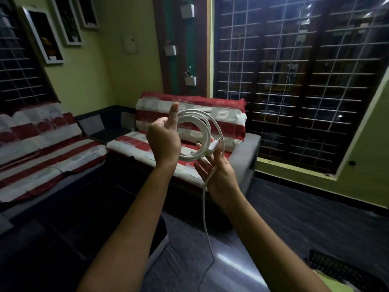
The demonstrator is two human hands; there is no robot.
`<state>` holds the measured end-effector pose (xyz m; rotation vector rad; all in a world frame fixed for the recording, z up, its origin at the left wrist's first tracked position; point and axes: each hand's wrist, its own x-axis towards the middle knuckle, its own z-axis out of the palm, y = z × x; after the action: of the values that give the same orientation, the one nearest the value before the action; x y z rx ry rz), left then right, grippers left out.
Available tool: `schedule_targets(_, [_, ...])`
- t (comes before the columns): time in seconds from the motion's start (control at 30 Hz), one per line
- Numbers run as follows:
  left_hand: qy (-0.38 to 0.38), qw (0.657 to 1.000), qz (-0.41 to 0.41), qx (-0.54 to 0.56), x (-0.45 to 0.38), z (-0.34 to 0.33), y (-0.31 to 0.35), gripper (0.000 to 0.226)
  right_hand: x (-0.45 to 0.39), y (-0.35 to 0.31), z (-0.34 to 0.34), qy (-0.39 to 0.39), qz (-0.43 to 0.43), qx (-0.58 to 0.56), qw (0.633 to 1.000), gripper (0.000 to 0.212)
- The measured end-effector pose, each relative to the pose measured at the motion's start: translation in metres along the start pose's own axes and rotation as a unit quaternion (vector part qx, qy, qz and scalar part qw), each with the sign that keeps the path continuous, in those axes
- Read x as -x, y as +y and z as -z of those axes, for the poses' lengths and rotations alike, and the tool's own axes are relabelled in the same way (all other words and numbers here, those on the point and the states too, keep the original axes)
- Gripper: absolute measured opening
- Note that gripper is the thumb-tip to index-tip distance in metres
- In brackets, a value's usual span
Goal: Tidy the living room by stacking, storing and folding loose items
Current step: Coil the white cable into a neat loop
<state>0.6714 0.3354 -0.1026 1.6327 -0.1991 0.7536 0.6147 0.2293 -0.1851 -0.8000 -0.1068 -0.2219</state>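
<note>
Both arms were stretched forward at chest height, in front of the camera. The left hand (163,142) was seen from the back, fingers curled round one side of a coiled white cable (196,134) and thumb raised straight up along the coil's upper left edge. The right hand (219,175) lay palm-up beneath the coil's lower right edge, its fingers loosely spread and only slightly bent; the cable's white plug end (213,146) rested across the fingertips, and the loose tail (205,209) ran over the palm and hung down towards the floor (294,218), thinning out of sight in the dim light. The coil made several rough loops, held in the air and clear of all furniture.

Behind the hands stood a sofa (189,127) draped in a red-and-white striped cover, its grey armrest forming the right-hand edge, just beside the barred window (294,81). A second sofa (42,148) with the same cover ran along the left wall, the two meeting at a dark corner unit (105,127). A light-rimmed, dark-topped object (160,243), too dim to identify, sat on the floor below the left forearm. A dark perforated basket (341,270) lay at the lower right corner. Between the sofas' front edges, the window wall and the basket, the dark floor lay open. Framed niches (45,34) and small white wall planters (190,80) hung above the seating.
</note>
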Motion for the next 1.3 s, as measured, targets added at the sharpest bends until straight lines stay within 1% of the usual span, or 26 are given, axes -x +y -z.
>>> schedule_targets(0.07, [0.010, 1.000, 0.006, 0.004, 0.002, -0.001, 0.000, 0.058, 0.001, -0.002, -0.003, -0.021, 0.000, 0.020, 1.000, 0.058])
schedule_targets(0.13, [0.023, 1.000, 0.012, 0.013, 0.003, -0.002, 0.000, 0.059, 0.001, -0.001, -0.007, -0.016, 0.005, 0.072, 0.997, 0.067])
schedule_targets(0.2, [0.031, 0.999, 0.015, 0.024, 0.006, -0.004, 0.001, 0.059, 0.001, 0.001, -0.012, 0.000, 0.021, 0.137, 0.990, 0.068])
schedule_targets(0.27, [0.036, 0.999, 0.022, 0.031, 0.009, -0.006, 0.001, 0.058, 0.000, 0.003, -0.014, 0.007, 0.029, 0.142, 0.989, 0.060])
schedule_targets(0.3, [0.038, 0.998, 0.027, 0.033, 0.011, -0.007, 0.000, 0.058, -0.001, 0.003, -0.014, 0.007, 0.031, 0.135, 0.990, 0.053])
schedule_targets(0.37, [0.040, 0.998, 0.035, 0.032, 0.012, -0.008, -0.007, 0.058, -0.001, -0.001, -0.014, -0.002, 0.037, 0.128, 0.991, 0.032])
schedule_targets(0.4, [0.039, 0.998, 0.041, 0.028, 0.013, -0.007, -0.011, 0.059, -0.002, -0.002, -0.014, -0.005, 0.039, 0.127, 0.991, 0.026])
schedule_targets(0.57, [0.010, 0.998, 0.061, 0.017, 0.019, -0.009, -0.024, 0.056, -0.004, -0.006, -0.013, -0.005, 0.059, 0.156, 0.986, 0.032])
schedule_targets(0.6, [-0.008, 0.998, 0.062, 0.020, 0.020, -0.007, -0.026, 0.055, -0.004, -0.008, -0.011, -0.013, 0.063, 0.164, 0.984, 0.031])
schedule_targets(0.67, [-0.069, 0.993, 0.082, 0.040, 0.023, 0.000, -0.026, 0.053, -0.004, -0.011, -0.006, -0.031, 0.065, 0.188, 0.979, 0.029])
schedule_targets(0.73, [-0.158, 0.979, 0.114, 0.055, 0.026, 0.013, -0.026, 0.056, -0.007, -0.019, 0.000, -0.049, 0.056, 0.217, 0.973, 0.022])
schedule_targets(0.77, [-0.216, 0.964, 0.135, 0.073, 0.026, 0.020, -0.027, 0.063, -0.007, -0.025, 0.002, -0.059, 0.046, 0.228, 0.971, 0.017])
schedule_targets(0.8, [-0.282, 0.940, 0.160, 0.107, 0.023, 0.029, -0.029, 0.072, -0.008, -0.031, 0.003, -0.072, 0.034, 0.238, 0.968, 0.014])
schedule_targets(0.87, [-0.412, 0.867, 0.215, 0.181, 0.013, 0.046, -0.033, 0.091, -0.008, -0.045, 0.007, -0.113, 0.001, 0.262, 0.958, 0.012])
schedule_targets(0.9, [-0.452, 0.833, 0.242, 0.206, 0.006, 0.053, -0.036, 0.098, -0.009, -0.052, 0.009, -0.142, -0.016, 0.288, 0.947, 0.011])
schedule_targets(0.93, [-0.476, 0.810, 0.264, 0.219, -0.001, 0.058, -0.038, 0.104, -0.010, -0.058, 0.010, -0.176, -0.033, 0.324, 0.929, 0.011])
schedule_targets(0.97, [-0.492, 0.797, 0.274, 0.219, -0.006, 0.061, -0.040, 0.108, -0.011, -0.064, 0.011, -0.214, -0.051, 0.362, 0.906, 0.011])
schedule_targets(1.0, [-0.514, 0.785, 0.275, 0.212, -0.011, 0.062, -0.039, 0.107, -0.013, -0.069, 0.010, -0.249, -0.070, 0.394, 0.882, 0.011])
schedule_targets(1.03, [-0.541, 0.773, 0.265, 0.199, -0.015, 0.062, -0.037, 0.101, -0.014, -0.072, 0.008, -0.272, -0.089, 0.419, 0.862, 0.013])
schedule_targets(1.07, [-0.571, 0.761, 0.250, 0.178, -0.015, 0.061, -0.031, 0.089, -0.016, -0.074, 0.006, -0.284, -0.109, 0.438, 0.846, 0.017])
schedule_targets(1.1, [-0.597, 0.753, 0.233, 0.148, -0.014, 0.059, -0.025, 0.072, -0.017, -0.076, 0.003, -0.291, -0.124, 0.455, 0.833, 0.024])
schedule_targets(1.13, [-0.620, 0.747, 0.213, 0.107, -0.012, 0.055, -0.016, 0.054, -0.018, -0.076, 0.001, -0.294, -0.134, 0.474, 0.819, 0.030])
schedule_targets(1.17, [-0.636, 0.747, 0.185, 0.059, -0.010, 0.051, -0.010, 0.042, -0.019, -0.076, -0.001, -0.296, -0.138, 0.496, 0.804, 0.035])
schedule_targets(1.2, [-0.642, 0.750, 0.157, 0.017, -0.007, 0.047, -0.004, 0.038, -0.021, -0.076, -0.001, -0.299, -0.138, 0.517, 0.790, 0.037])
schedule_targets(1.23, [-0.643, 0.752, 0.140, -0.006, -0.007, 0.043, -0.003, 0.041, -0.021, -0.076, -0.001, -0.301, -0.139, 0.533, 0.779, 0.038])
schedule_targets(1.3, [-0.638, 0.756, 0.147, -0.014, -0.007, 0.038, -0.004, 0.046, -0.022, -0.078, -0.001, -0.294, -0.152, 0.533, 0.779, 0.040])
